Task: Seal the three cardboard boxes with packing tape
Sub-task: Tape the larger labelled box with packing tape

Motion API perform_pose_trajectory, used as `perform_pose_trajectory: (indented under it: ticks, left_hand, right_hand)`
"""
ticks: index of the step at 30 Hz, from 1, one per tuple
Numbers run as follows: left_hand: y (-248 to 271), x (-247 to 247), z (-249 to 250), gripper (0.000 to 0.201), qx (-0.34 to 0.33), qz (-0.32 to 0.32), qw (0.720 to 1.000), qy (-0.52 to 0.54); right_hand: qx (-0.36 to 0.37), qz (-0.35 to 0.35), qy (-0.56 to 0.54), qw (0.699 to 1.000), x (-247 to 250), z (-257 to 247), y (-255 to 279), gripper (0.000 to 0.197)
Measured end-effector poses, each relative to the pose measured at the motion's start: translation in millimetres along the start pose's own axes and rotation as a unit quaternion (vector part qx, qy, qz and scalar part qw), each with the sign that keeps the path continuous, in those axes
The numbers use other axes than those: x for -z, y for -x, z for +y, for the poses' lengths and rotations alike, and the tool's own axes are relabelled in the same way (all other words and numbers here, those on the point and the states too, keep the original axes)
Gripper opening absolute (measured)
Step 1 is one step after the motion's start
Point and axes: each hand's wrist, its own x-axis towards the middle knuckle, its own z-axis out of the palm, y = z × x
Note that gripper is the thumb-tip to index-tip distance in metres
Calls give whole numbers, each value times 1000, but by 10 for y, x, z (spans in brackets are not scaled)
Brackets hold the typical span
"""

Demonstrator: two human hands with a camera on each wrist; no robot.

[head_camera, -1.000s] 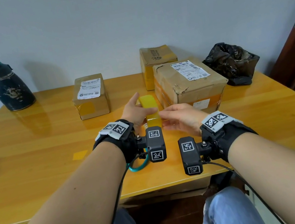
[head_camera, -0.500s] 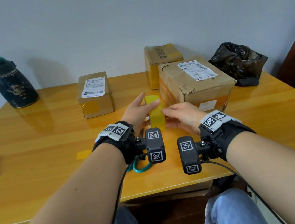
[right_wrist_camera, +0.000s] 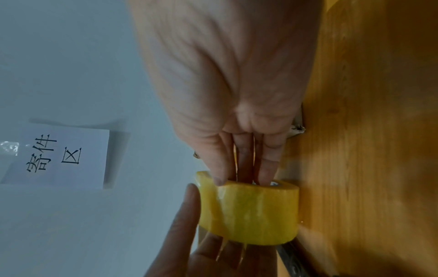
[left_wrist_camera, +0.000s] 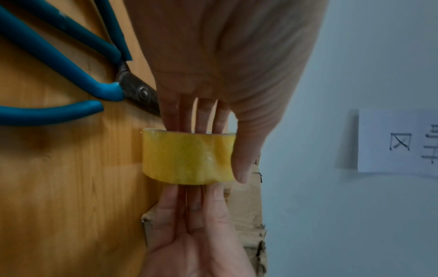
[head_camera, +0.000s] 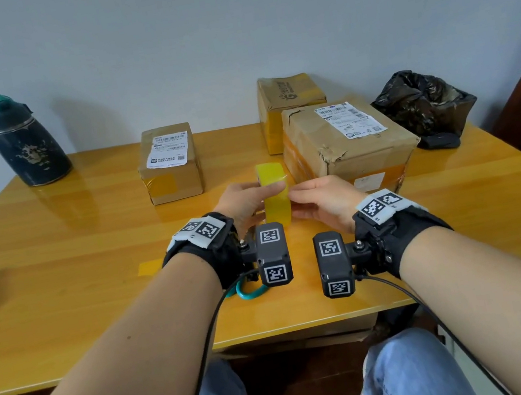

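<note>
Tape roll [head_camera: 275, 199] gripped by my left hand [head_camera: 245, 200], thumb across it; right hand [head_camera: 324, 201] fingertips picking its rim. Judged step: freeing the tape end; next, peel it.

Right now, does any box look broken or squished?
Yes. The big cardboard box, just behind the tape roll that both hands hold, has a torn, crumpled front top edge and a dented corner. The two smaller boxes look less battered.

Wooden table [head_camera: 95, 296] with boxes [head_camera: 169, 164], bottle [head_camera: 23, 141], scissors [left_wrist_camera: 71, 61]
</note>
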Motion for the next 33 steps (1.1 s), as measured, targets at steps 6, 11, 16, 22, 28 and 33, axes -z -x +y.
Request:
perform_pose_trajectory:
  ticks: [6, 11, 16, 22, 28, 33]
  left_hand:
    - [-13, -16, -58, 19, -5, 22, 996, -81]
    - [-62, -41, -71, 34, -11, 44, 995, -85]
    - [-39, -2, 10, 14, 2, 18, 993, -119]
    - [-27, 34, 2, 21, -12, -6, 989, -149]
    - [-12, 39, 13, 31, -24, -9, 979, -202]
    - [36, 62, 108, 39, 25, 33, 965, -261]
  right_hand:
    - [-8, -15, -2, 1000, -60, -3, 24, 29]
    - [-16, -29, 32, 999, -36, -36, 29, 28]
    - [-24, -5, 28, 999, -40, -65, -11, 28]
    - [-41, 47, 31, 998, -113, -92, -101, 33]
    - [-55, 95, 75, 991, -145, -58, -279, 59]
    - [-46, 103, 12, 994, -252, -79, -283, 26]
